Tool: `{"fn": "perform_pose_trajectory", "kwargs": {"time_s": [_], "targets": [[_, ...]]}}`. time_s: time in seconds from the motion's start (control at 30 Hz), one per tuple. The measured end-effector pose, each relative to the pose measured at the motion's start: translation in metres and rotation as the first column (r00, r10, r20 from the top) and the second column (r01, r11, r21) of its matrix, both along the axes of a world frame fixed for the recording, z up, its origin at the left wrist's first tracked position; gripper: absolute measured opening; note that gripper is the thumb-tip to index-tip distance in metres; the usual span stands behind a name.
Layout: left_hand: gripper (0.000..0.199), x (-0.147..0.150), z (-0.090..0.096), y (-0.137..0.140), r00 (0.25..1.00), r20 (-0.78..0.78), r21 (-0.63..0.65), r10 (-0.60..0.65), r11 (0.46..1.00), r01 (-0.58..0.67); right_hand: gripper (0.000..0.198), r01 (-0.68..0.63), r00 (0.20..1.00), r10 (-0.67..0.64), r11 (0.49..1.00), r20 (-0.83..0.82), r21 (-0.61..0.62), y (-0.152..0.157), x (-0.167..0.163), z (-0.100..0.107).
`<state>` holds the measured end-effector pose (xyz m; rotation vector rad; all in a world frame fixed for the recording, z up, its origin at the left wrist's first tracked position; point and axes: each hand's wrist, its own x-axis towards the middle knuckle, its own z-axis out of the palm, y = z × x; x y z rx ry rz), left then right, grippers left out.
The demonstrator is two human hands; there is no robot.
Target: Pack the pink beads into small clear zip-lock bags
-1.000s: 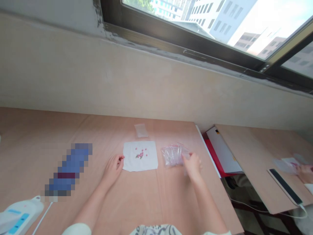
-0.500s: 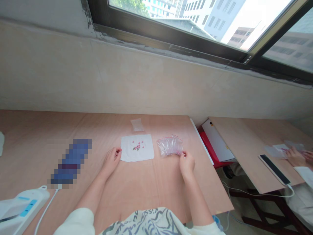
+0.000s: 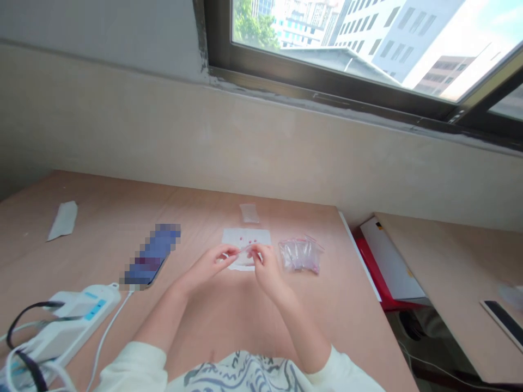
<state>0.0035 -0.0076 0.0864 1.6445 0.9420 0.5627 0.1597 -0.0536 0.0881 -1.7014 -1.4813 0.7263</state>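
Above a white sheet on the table, my left hand and my right hand meet at their fingertips. Both are closed in a pinch, and a thin pale thing seems to lie between them, too small to name. Small pink pieces rest on the sheet just beyond the fingers, which cover part of it. To the right of my right hand lie clear zip bags with red seal lines and some pink content. A smaller clear bag is behind the sheet.
A phone with a blurred screen lies at the left, its white cable running beside a power strip with plugged-in leads. A folded white paper is farther left. Across a gap with a red folder stands another table with a phone.
My right hand has left the zip bags and come left over the sheet. My left hand has moved from the sheet's left edge to meet it. The view has turned left.
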Motion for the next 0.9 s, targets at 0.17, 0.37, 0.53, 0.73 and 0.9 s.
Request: {"fn": "perform_pose_trajectory", "kwargs": {"time_s": [0.17,0.37,0.53,0.73,0.9], "targets": [[0.022,-0.009,0.015,0.001,0.999,0.039,-0.118,0.005,0.993,-0.001,0.028,-0.068,0.997,0.068,0.998,0.026,0.002,0.020,-0.011,-0.003],[0.017,-0.002,0.016,0.007,0.998,0.024,-0.142,0.059,0.988,-0.055,0.020,0.048,0.996,-0.056,0.994,0.071,0.100,0.019,-0.006,-0.002],[0.016,0.007,0.013,0.006,0.990,0.005,-0.177,0.140,0.975,-0.136,0.013,0.003,1.000,-0.003,0.999,0.002,0.052,0.009,-0.011,-0.001],[0.016,0.004,0.007,0.001,0.994,0.006,-0.159,0.109,0.981,-0.107,0.017,-0.182,0.967,0.160,0.979,-0.196,-0.095,0.014,-0.019,-0.004],[0.021,-0.002,0.000,0.006,0.983,0.038,-0.166,0.181,0.971,-0.172,0.017,-0.131,0.967,0.091,0.979,-0.240,-0.154,0.016,-0.014,-0.001]]}}
